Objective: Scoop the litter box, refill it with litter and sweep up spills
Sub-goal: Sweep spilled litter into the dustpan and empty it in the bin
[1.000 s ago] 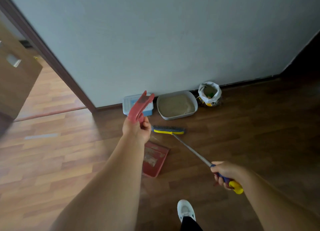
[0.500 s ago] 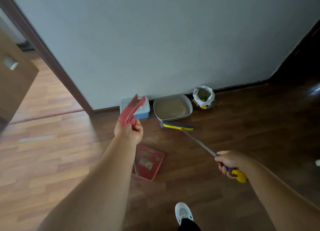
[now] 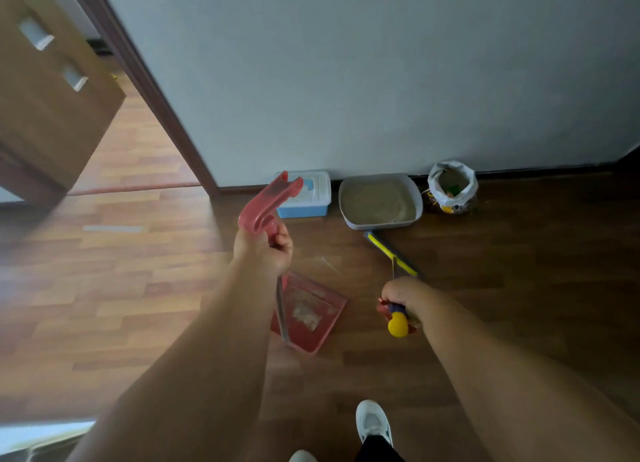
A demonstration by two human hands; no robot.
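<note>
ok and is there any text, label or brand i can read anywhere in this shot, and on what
No text can be read here.
litter bag: coloured print near its base, too blurred to read.
plastic box: a blue patch on the lid, no letters to make out.
dustpan, broom, litter box: no lettering shows.

home | wood-laminate floor (image 3: 138,288) | doorway (image 3: 131,143) | litter box (image 3: 381,202) by wall (image 3: 346,81)
</note>
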